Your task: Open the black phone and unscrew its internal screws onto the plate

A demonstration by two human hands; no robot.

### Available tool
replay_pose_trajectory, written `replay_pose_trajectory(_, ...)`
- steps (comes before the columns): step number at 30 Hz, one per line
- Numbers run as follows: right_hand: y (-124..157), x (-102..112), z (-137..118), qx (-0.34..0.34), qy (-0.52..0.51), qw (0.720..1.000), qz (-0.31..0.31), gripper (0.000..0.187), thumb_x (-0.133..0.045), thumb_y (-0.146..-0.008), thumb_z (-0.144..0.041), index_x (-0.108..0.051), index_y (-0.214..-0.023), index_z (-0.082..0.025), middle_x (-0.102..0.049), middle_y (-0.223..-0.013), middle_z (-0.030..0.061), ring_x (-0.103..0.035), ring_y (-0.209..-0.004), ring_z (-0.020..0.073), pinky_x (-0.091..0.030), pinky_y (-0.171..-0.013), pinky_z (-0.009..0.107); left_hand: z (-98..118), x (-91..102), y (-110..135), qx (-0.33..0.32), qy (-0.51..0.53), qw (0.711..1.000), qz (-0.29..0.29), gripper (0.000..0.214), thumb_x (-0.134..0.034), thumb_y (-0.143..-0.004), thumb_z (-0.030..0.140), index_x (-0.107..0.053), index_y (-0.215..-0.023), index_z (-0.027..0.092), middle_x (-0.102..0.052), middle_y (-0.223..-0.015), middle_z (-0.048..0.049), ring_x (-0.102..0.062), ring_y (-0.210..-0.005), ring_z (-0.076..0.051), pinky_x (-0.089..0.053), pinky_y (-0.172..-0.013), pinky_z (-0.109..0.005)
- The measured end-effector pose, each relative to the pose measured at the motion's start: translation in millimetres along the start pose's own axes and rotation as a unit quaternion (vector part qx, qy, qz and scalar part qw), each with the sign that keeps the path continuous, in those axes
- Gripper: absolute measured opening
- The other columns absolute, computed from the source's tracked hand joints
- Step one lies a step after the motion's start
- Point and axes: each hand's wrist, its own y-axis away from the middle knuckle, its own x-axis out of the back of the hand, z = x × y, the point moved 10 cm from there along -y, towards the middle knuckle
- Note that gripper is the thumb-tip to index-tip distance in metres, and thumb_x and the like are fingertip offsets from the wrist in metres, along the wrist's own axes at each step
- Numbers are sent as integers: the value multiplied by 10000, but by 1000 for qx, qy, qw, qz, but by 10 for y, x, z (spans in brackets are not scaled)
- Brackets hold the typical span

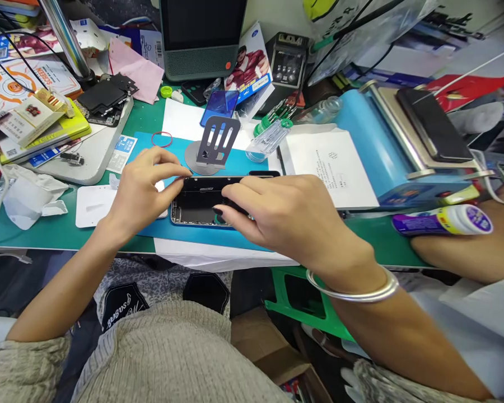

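Note:
An opened phone housing (199, 208), black inside with a metal rim, lies flat on a blue mat (252, 242) in front of me. My left hand (145, 187) is closed in a pinch at the housing's upper left edge, thumb and forefinger on the rim. Over the right half of the housing is my right hand (273, 210), its thumb and fingers bent together inside the frame. Whatever these fingertips hold, if anything, is too small or hidden to make out. Just behind the housing stands a grey slotted phone stand (217, 143).
A white card (93, 204) lies left of the housing. Behind are screwdrivers (279, 112), a clear container (269, 143) and a white box (325, 168). At right, a blue machine (361, 151) and a purple-and-white bottle (443, 220) stand near another person's arm (449, 257).

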Motion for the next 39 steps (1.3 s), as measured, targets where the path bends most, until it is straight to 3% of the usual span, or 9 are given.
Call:
replay_pose_trajectory(4,18,16,-42,24,-59,998,-17,341,-397,-893,-227,-605,-1130,-97,-601,-977,114,-535,-705,170,-299,-557,277,164,-2,113,-50,-1,999,-23,115,-623,-891,123,-716,-939,172,-660,-956,-62,-611,-864,-165,-495,-736,-301)
replay_pose_trajectory(6,26,24,-98,51,-80,995,-21,360,-381,-876,-164,-576,-1170,-94,-590,-967,106,-547,-742,173,-320,-567,272,224,-24,182,-78,-8,996,-31,122,-606,-898,110,-709,-936,162,-660,-942,-70,-588,-858,-169,-489,-730,-302)
replay_pose_trajectory(12,-3,23,-95,14,16,1000,-8,337,-323,-995,-299,-624,-970,-151,-591,-721,33,-471,-573,148,-231,-533,294,228,-146,401,-124,-62,989,-54,124,-571,-915,131,-685,-924,179,-671,-963,-81,-568,-866,-197,-487,-742,-337)
replay_pose_trajectory(17,4,52,-153,26,-37,999,-11,307,-396,-851,-196,-573,-1090,-120,-604,-905,92,-526,-722,187,-328,-593,289,242,-216,543,-157,-92,981,-61,126,-558,-921,143,-672,-919,196,-675,-954,-69,-561,-884,-212,-500,-761,-349)
replay_pose_trajectory(20,17,71,-209,51,-60,997,-3,325,-393,-820,-141,-559,-1096,-98,-597,-905,90,-517,-701,176,-342,-586,285,189,-265,541,-136,-65,984,-99,136,-583,-917,214,-652,-1031,187,-660,-1059,-96,-569,-974,-236,-506,-847,-391)
replay_pose_trajectory(25,-2,55,-148,10,31,999,0,259,-353,-947,-226,-588,-1009,-138,-581,-714,27,-448,-547,147,-217,-523,300,-88,-425,395,-63,-56,972,-221,670,-639,-834,420,-430,-1394,119,-443,-1431,-222,-414,-1322,-368,-387,-1050,-538)
replay_pose_trajectory(30,17,60,-150,14,-54,998,-24,338,-399,-812,-188,-521,-1115,-98,-590,-908,88,-532,-705,180,-334,-578,291,-290,-550,282,-34,-38,953,-299,695,-621,-828,402,-387,-1423,130,-475,-1421,-190,-436,-1323,-334,-333,-1079,-504)
replay_pose_trajectory(33,34,22,-167,23,-79,996,-47,313,-376,-828,-143,-508,-1109,-109,-592,-925,87,-536,-700,173,-341,-578,287,-321,-577,275,-23,-23,951,-307,672,-643,-819,393,-415,-1400,142,-528,-1370,-156,-473,-1286,-313,-334,-1056,-474)
replay_pose_trajectory(39,-13,27,-90,-14,29,999,-31,284,-353,-972,-319,-557,-1047,-135,-596,-762,55,-483,-566,177,-219,-507,305,-268,-560,286,-41,-21,957,-285,661,-651,-822,407,-424,-1378,131,-566,-1321,-143,-509,-1234,-300,-341,-1000,-436)
